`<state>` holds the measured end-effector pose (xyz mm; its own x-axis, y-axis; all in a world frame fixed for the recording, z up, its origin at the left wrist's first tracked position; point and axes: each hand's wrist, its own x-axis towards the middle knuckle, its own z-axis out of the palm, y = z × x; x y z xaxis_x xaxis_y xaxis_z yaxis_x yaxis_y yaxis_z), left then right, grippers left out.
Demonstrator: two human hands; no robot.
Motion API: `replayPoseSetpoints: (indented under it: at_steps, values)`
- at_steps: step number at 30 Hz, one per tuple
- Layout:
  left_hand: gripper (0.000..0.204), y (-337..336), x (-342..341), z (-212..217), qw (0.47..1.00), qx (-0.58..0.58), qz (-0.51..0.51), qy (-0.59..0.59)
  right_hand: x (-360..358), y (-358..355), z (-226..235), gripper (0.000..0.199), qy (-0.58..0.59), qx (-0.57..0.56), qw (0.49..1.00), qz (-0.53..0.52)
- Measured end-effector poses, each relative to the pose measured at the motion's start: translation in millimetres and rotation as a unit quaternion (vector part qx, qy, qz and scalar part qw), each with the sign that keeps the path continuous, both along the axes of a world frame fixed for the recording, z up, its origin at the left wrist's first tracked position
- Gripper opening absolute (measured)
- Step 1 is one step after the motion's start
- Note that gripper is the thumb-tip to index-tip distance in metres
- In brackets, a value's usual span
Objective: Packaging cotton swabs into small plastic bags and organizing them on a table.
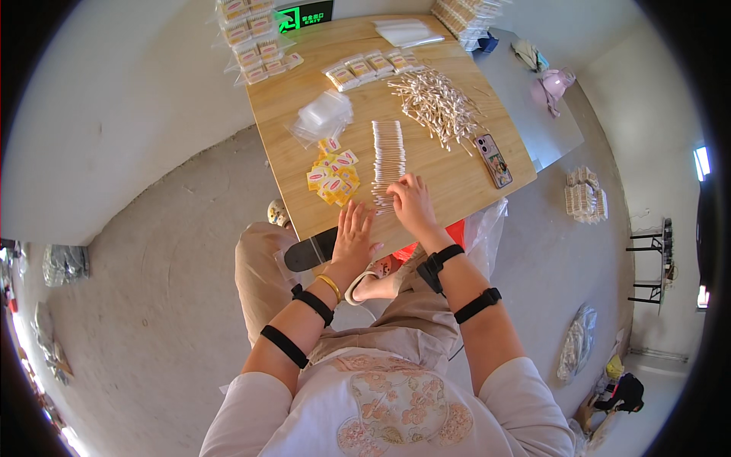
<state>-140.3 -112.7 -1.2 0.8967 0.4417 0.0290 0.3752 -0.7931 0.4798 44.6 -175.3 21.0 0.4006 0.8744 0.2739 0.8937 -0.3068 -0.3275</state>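
A long row of cotton swabs (389, 148) lies side by side down the middle of the wooden table (304, 95). At its near end, my right hand (415, 207) has its fingers bent together on the right-hand tips of the swabs, closed on a cotton swab as far as I can see. My left hand (354, 234) is open by the table's near edge, fingers stretched, left of the row and holding nothing. Yellow and white cards (333, 177) lie in a loose heap just beyond it. A tangled pile of loose cotton swabs (438, 103) spreads at the far right.
Clear plastic bags (324, 116) lie left of the row; more bags (407, 32) lie farther back. Packed swab packets (371, 67) line the far side, beside stacked packs (255, 46). A phone (493, 161) rests near the right edge. A dark, rounded object (311, 250) sits at the near-left corner.
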Motion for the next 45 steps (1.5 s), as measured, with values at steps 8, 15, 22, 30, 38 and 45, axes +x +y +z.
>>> replayPoseSetpoints:
  at_steps: [8,15,22,30,38,45]
  values:
    - [0.09,-0.1,2.3,5.1,0.999,0.004,0.001,0.034,17.7,14.1,7.3,0.01,-0.024,-0.032,0.998,0.052]
    - [0.088,-0.6,3.7,5.4,1.0,0.001,0.005,0.029,23.2,23.2,16.8,0.009,-0.093,-0.109,0.979,0.146]
    - [0.061,11.0,5.6,27.6,0.965,-0.129,0.142,-0.178,4.6,10.0,53.5,0.01,-0.117,-0.081,0.978,0.156]
    - [0.02,13.5,-6.2,74.8,0.881,-0.39,0.158,-0.215,-54.1,-30.5,112.8,0.016,0.003,0.057,0.991,0.121]
    - [0.016,-10.9,-39.9,111.1,0.851,-0.434,0.119,-0.27,-90.7,-76.0,132.3,0.009,0.242,0.104,0.962,0.067]
    - [0.014,-19.4,-61.0,146.2,0.873,-0.381,0.094,-0.291,-112.3,-95.4,156.9,0.009,0.293,0.198,0.935,0.028]
